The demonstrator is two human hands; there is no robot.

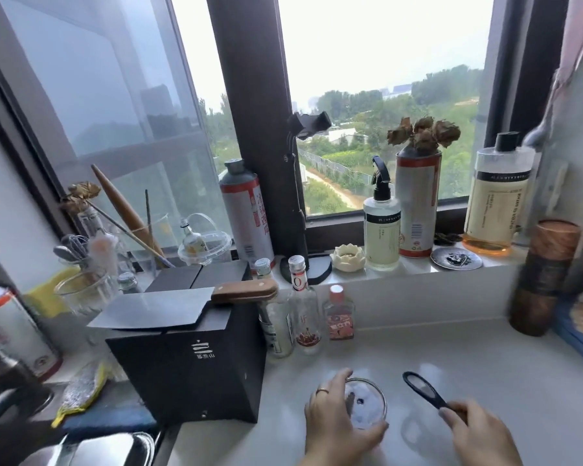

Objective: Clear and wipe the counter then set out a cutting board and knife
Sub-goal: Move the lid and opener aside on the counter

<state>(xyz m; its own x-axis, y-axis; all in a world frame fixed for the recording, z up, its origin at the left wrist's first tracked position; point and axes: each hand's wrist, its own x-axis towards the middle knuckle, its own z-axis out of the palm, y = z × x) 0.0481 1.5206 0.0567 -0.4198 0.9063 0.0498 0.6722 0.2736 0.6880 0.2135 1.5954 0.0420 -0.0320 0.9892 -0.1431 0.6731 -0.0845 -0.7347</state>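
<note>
Glass blurry; right hand hides utensil handle.

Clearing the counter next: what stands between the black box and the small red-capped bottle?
Head view: a white-labelled bottle nearest the black box, then a red-labelled bottle.

White counter fills the lower right of the frame. Black box sits on it at centre-left, with three small bottles lined up just beside it, towards the back. Clear glass at lower centre, apparently standing on the surface. Brown cylinder stands upright at the right edge.
</note>
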